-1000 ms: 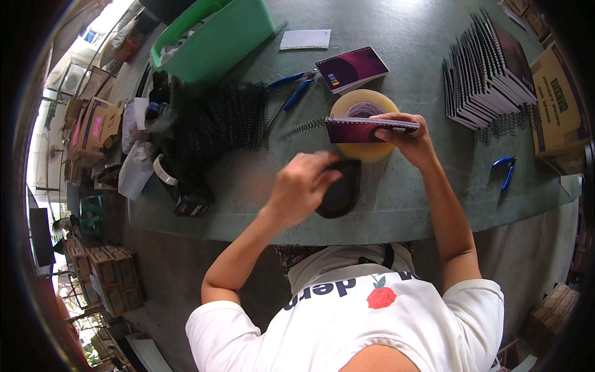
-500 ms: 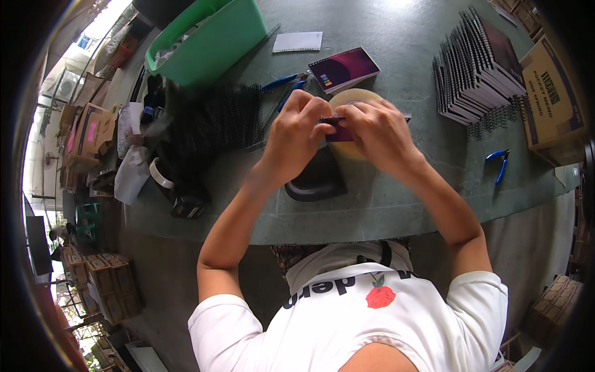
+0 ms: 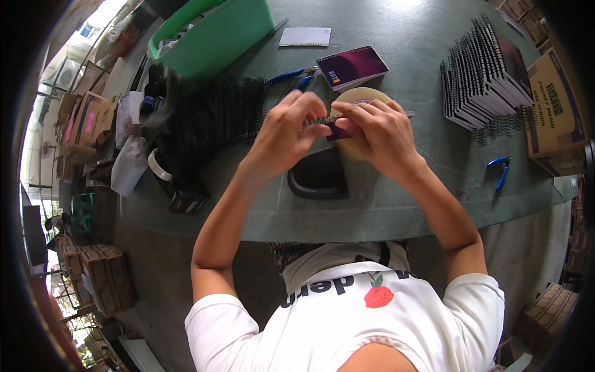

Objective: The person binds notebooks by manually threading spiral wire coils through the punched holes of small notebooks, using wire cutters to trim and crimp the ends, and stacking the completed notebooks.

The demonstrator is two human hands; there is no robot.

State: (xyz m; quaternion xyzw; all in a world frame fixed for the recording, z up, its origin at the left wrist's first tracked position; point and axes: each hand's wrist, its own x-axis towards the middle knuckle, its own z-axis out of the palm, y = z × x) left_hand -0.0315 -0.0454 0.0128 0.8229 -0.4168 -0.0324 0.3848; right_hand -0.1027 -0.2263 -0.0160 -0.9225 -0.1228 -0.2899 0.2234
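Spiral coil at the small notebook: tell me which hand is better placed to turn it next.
Probably the left hand: it is right at the spiral coil, on the left of the notebook, while the right hand appears occupied gripping the notebook.

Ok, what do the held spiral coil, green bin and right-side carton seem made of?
Spiral coil: plastic or coated wire, perhaps glossy; thin dark loops leave it open.
Green bin: likely smooth plastic; uniform colour, rounded rim.
Carton: probably matte cardboard; brown, with folded edges.

Workshop: green worktable [image 3: 427, 80], heaped black coils [image 3: 229, 115], row of spiral notebooks [image 3: 480, 90], blue pliers [image 3: 502, 173], stacked cartons [image 3: 102, 276].
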